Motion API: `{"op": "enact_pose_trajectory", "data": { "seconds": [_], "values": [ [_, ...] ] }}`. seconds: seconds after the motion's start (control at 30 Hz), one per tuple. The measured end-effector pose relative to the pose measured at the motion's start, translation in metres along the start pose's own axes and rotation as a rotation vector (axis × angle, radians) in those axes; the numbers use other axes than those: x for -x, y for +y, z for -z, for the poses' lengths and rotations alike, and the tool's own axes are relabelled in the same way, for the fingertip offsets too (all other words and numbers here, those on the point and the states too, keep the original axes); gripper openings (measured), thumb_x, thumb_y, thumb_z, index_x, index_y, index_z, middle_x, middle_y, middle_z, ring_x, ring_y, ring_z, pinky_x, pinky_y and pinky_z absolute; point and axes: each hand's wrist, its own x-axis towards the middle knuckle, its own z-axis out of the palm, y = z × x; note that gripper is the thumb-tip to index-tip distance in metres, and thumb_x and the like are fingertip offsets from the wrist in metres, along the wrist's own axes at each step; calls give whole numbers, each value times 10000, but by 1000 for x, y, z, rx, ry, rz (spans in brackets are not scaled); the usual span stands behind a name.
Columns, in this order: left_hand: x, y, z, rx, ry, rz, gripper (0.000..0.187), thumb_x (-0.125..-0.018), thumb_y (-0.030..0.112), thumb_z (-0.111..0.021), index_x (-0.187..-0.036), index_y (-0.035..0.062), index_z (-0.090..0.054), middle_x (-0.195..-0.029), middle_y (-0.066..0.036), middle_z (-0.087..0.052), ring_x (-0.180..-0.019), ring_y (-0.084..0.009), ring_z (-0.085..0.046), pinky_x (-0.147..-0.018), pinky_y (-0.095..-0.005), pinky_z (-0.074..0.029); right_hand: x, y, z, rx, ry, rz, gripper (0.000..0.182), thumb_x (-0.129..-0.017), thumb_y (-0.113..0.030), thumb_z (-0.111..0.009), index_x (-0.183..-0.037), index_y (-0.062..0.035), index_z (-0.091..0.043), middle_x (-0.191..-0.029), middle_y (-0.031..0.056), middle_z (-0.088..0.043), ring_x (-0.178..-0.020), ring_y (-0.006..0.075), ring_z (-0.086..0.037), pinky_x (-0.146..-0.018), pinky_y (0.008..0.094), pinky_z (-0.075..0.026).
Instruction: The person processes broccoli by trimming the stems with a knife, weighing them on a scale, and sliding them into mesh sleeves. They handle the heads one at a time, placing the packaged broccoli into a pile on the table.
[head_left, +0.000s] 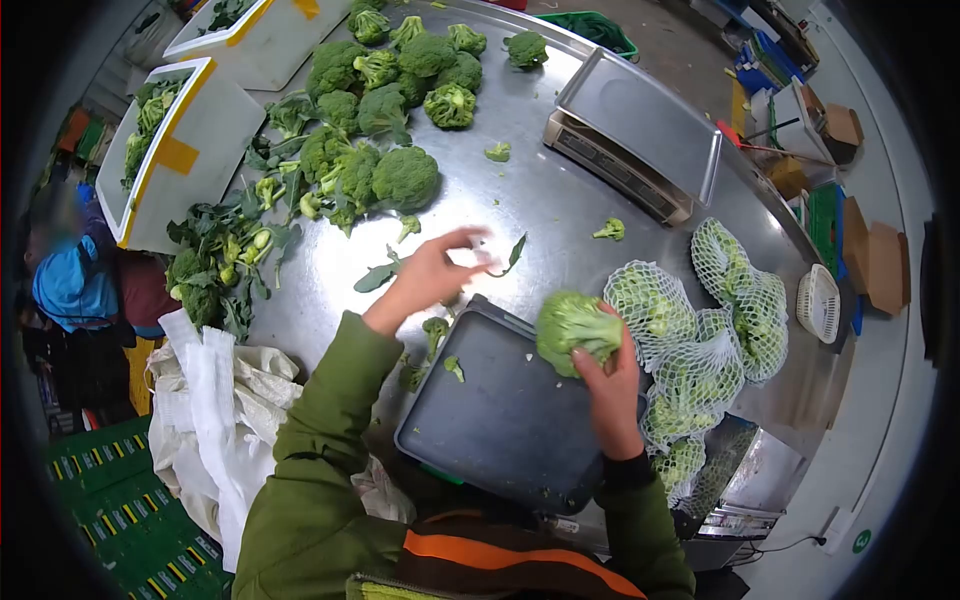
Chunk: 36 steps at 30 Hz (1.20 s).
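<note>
My right hand (612, 392) is closed around a broccoli head (572, 332), its pale stalk side turned toward the palm, above the dark grey tray (500, 430). Left of it, over the tray's far edge, my left hand (437, 272) has its fingers apart and slightly blurred. Just beyond those fingertips is a small green leaf (514, 256); whether it touches them is hard to make out. Another leaf (376, 277) lies under the left wrist. A small floret (454, 368) rests on the tray.
A broccoli pile (405, 180) covers the metal table's far left, with trimmed leaves (235, 250) beside it. Broccoli in white nets (700, 370) lies at right, below a scale (640, 130). White crates (185, 160) stand left, near a person in blue (75, 280).
</note>
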Motion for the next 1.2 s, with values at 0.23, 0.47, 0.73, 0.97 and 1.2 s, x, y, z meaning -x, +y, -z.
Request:
{"op": "enact_pose_trajectory", "data": {
  "seconds": [0.23,0.47,0.73,0.97,1.2],
  "values": [
    [-117,-134,142,882,1395,289,662,-771,287,-816,-1231,-94,-529,-1175,-222,-606,-1009,-273,-616,-907,-380,-490,41,8,26,-150,95,-207,653,-835,-28,-671,-1423,-5,-387,-1301,125,-536,-1186,205,-539,-1020,338,-433],
    [-114,-205,154,766,927,166,658,-715,279,-872,-1184,-53,-553,-1073,-125,-632,-825,-195,-600,-653,-339,-478,54,6,16,-219,88,-233,652,-832,-20,-668,-1421,-2,-389,-1293,123,-545,-1184,204,-538,-1015,337,-433],
    [-26,-184,109,952,827,-28,520,-848,82,-758,-1289,-3,-496,-1020,-44,-611,-762,-96,-545,-631,-246,-465,86,10,28,669,-96,270,700,-724,4,-740,-1373,-78,-489,-1397,186,-421,-1256,320,-473,-1040,394,-395],
    [77,-98,67,759,683,-415,388,-894,-14,-645,-1261,6,-519,-1156,-63,-583,-1099,-154,-557,-952,-291,-459,123,-19,41,990,-242,318,678,-679,-45,-779,-1315,-125,-558,-1457,209,-354,-1304,424,-363,-1068,493,-341],
    [192,-35,-26,13,584,-558,416,-751,-28,-734,-1131,45,-579,-1110,-76,-558,-1070,-220,-536,-943,-352,-432,275,89,136,628,274,-20,401,-757,-45,-721,-1136,-41,-588,-1108,140,-565,-992,306,-562,-840,383,-470]
  ]
}}
